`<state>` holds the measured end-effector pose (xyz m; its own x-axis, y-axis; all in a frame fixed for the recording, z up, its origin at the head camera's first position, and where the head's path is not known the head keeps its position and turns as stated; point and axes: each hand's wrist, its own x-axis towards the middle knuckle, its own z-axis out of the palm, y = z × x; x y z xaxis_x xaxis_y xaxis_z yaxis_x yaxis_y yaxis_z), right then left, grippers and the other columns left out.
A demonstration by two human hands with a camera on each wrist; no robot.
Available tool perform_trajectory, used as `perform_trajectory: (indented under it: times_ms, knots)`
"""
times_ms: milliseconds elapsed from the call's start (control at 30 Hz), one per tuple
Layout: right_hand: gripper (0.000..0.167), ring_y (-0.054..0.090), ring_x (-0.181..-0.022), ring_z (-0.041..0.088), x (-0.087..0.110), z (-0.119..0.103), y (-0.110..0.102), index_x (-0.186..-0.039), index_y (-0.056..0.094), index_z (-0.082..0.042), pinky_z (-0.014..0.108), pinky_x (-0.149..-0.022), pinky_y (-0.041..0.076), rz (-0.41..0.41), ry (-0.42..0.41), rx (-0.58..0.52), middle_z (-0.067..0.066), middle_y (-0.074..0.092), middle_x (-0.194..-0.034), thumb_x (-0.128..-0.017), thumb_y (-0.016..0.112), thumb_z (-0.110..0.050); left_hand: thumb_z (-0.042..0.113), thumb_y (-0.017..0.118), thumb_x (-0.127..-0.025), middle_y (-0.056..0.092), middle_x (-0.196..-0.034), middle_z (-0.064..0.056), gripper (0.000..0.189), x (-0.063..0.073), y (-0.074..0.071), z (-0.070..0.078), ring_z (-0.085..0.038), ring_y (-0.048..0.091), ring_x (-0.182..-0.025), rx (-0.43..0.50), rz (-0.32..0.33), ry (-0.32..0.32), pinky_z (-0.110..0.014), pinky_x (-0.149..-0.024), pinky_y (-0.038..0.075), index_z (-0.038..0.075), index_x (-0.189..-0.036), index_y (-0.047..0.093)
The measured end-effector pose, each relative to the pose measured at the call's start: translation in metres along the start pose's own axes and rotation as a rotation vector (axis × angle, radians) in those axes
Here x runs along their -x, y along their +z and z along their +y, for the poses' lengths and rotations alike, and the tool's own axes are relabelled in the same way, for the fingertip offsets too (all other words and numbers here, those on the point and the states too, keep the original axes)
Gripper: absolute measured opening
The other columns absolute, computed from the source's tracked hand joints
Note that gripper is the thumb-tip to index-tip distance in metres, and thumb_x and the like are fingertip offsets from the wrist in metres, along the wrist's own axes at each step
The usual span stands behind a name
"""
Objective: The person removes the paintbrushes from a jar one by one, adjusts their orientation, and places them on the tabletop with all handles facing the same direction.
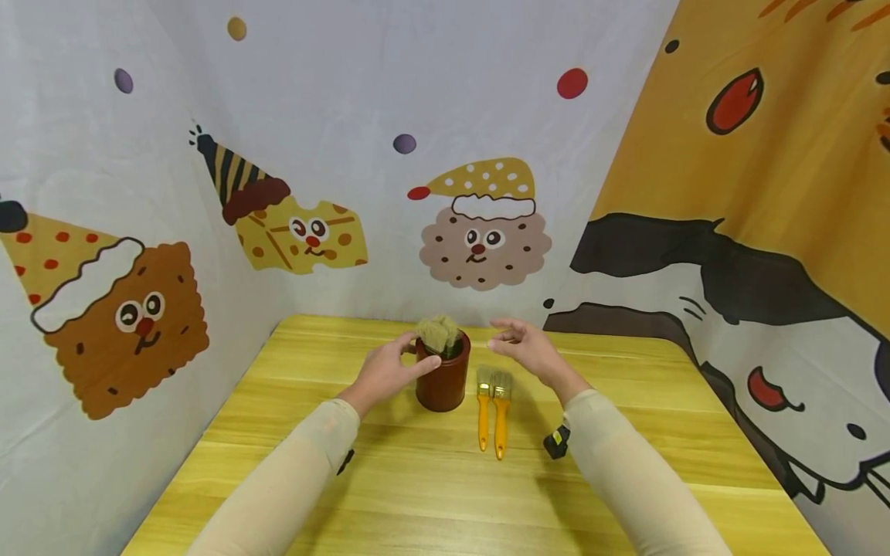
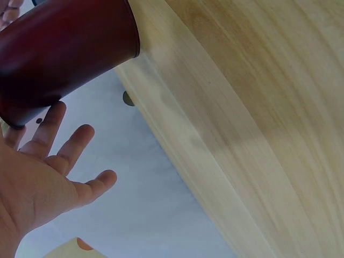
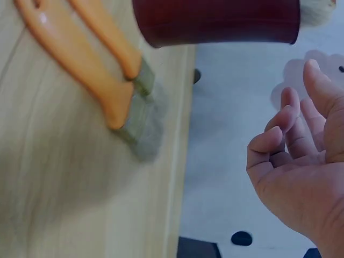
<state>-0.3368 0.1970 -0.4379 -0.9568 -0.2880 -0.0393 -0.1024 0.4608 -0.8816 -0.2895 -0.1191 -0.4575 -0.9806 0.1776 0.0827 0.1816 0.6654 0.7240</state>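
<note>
A reddish-brown cylindrical cup (image 1: 443, 386) stands upright on the table, with tan, bristly-looking tufts (image 1: 438, 334) rising from its mouth. My left hand (image 1: 389, 371) holds the cup at its upper left, thumb across the front and fingers round the far side. Seen from the left wrist, fingertips touch the cup (image 2: 70, 48) while the outer fingers spread away from it. My right hand (image 1: 531, 351) hovers to the right of the cup with its fingers loosely bent and nothing in them. Two flat paintbrushes with orange handles, a left one (image 1: 484, 417) and a right one (image 1: 501, 425), lie side by side below it.
The wooden table (image 1: 417, 494) ends at the back against a white cloth (image 1: 334, 93) printed with cartoon figures. An orange printed cloth (image 1: 786, 177) hangs at the right. Small black devices show under both wrists, the right one (image 1: 556, 442) more fully.
</note>
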Motion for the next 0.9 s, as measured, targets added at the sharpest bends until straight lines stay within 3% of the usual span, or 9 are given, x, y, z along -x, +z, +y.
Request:
perform_trajectory:
  times_ms: [300, 467, 700, 900]
  knots:
    - [0.058, 0.066, -0.133, 0.033, 0.003, -0.028, 0.014, -0.152, 0.06, -0.034, 0.061, -0.119, 0.045, -0.026, -0.045, -0.028, 0.006, 0.073, -0.139, -0.098, 0.08, -0.043, 0.084, 0.064, -0.088, 0.065, -0.15, -0.009, 0.099, 0.0, -0.001, 0.002, -0.037, 0.062, -0.137, 0.001, 0.001, -0.004, -0.062, -0.112, 0.049, 0.026, -0.165, 0.044]
    - [0.062, 0.069, -0.128, 0.029, 0.003, -0.041, 0.027, -0.154, 0.058, -0.031, 0.057, -0.114, 0.051, -0.056, -0.102, -0.016, 0.005, 0.074, -0.136, -0.097, 0.081, -0.042, 0.082, 0.065, -0.089, 0.066, -0.149, -0.008, 0.097, -0.001, 0.0, 0.001, -0.036, 0.062, -0.136, -0.004, 0.001, 0.006, -0.062, -0.11, 0.051, 0.026, -0.165, 0.043]
    - [0.067, 0.073, -0.109, 0.023, 0.003, -0.053, 0.045, -0.157, 0.055, -0.026, 0.043, -0.093, 0.061, -0.021, -0.169, 0.108, 0.005, 0.076, -0.127, -0.097, 0.082, -0.036, 0.081, 0.066, -0.09, 0.069, -0.144, -0.005, 0.088, -0.002, 0.001, 0.001, -0.032, 0.065, -0.133, 0.002, 0.02, 0.027, -0.06, -0.107, 0.054, 0.033, -0.162, 0.047]
    - [0.07, 0.074, -0.109, 0.027, 0.001, -0.057, 0.058, -0.159, 0.052, -0.02, 0.049, -0.097, 0.061, 0.05, -0.177, 0.242, 0.008, 0.078, -0.123, -0.097, 0.083, -0.028, 0.082, 0.063, -0.09, 0.068, -0.145, -0.005, 0.088, -0.002, 0.001, 0.0, -0.033, 0.065, -0.134, -0.004, 0.013, 0.035, -0.059, -0.106, 0.054, 0.036, -0.163, 0.045]
